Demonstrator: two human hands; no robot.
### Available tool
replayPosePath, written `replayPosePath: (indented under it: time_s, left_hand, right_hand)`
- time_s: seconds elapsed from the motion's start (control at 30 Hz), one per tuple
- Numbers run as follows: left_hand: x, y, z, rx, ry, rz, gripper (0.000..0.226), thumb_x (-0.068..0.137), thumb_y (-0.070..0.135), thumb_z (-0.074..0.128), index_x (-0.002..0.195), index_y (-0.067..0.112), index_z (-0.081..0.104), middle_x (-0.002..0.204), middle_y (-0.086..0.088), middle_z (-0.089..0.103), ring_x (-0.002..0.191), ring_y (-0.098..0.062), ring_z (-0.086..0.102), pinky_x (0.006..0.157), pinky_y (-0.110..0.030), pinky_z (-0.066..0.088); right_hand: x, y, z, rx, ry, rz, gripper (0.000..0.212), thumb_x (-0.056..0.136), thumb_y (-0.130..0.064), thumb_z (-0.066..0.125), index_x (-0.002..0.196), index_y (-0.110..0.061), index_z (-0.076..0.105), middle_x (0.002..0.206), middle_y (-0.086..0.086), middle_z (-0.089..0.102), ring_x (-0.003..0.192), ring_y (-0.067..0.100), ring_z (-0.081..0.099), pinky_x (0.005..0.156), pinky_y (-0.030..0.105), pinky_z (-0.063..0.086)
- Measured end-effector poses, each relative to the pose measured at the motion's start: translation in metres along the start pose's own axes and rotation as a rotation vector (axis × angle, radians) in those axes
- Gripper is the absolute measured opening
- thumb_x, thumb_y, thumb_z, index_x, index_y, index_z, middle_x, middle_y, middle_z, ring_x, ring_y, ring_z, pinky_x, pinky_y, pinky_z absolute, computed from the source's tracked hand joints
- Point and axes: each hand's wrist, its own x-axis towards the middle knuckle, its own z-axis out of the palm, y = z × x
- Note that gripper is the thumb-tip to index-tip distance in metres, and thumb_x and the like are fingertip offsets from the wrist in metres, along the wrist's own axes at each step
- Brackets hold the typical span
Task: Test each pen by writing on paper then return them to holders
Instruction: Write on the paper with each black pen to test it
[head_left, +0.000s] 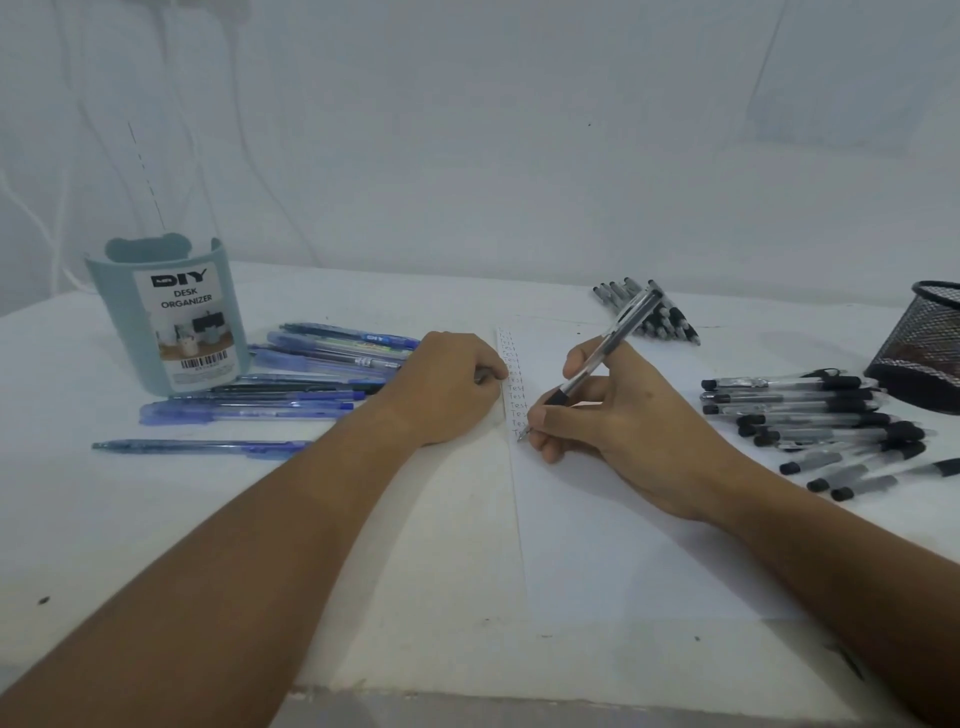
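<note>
My right hand (618, 421) grips a clear black-grip pen (615, 340) with its tip on the white paper (623, 545), at the foot of a column of small "Test" words along the paper's left edge. My left hand (447, 387) rests on the table as a loose fist at that edge; something dark shows between its fingers, too small to name. Several blue pens (311, 374) lie left of it beside the pale blue desk organizer (166, 317). Several black pens (810, 415) lie at the right, near the black mesh holder (919, 348).
Another bunch of black pens (654, 312) lies beyond the paper, at the back. One blue pen (202, 447) lies alone, nearer me on the left. The white table (156, 545) meets a white wall behind and its front edge runs along the bottom.
</note>
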Motion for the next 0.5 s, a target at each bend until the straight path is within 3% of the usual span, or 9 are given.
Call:
replayPosePath:
  time_s: [0.27, 0.5]
  left_hand:
    - [0.0000, -0.0004, 0.0003, -0.010, 0.000, -0.005, 0.028, 0.088, 0.007, 0.051, 0.106, 0.012, 0.072, 0.113, -0.001, 0.067, 0.106, -0.014, 0.058, 0.096, -0.026, 0.044]
    - [-0.0012, 0.0010, -0.0012, -0.007, -0.005, -0.003, 0.027, 0.089, 0.007, 0.051, 0.107, 0.012, 0.071, 0.115, -0.001, 0.067, 0.109, -0.015, 0.057, 0.098, -0.027, 0.043]
  right_hand:
    - [0.0005, 0.0028, 0.0020, -0.106, 0.013, -0.033, 0.036, 0.087, 0.005, 0.067, 0.098, -0.016, 0.039, 0.076, 0.014, 0.070, 0.070, 0.035, 0.065, 0.081, 0.052, 0.053]
    - [0.0007, -0.0007, 0.0001, -0.033, -0.016, 0.010, 0.038, 0.084, 0.011, 0.066, 0.098, -0.013, 0.039, 0.079, 0.022, 0.067, 0.067, 0.033, 0.061, 0.071, 0.041, 0.053]
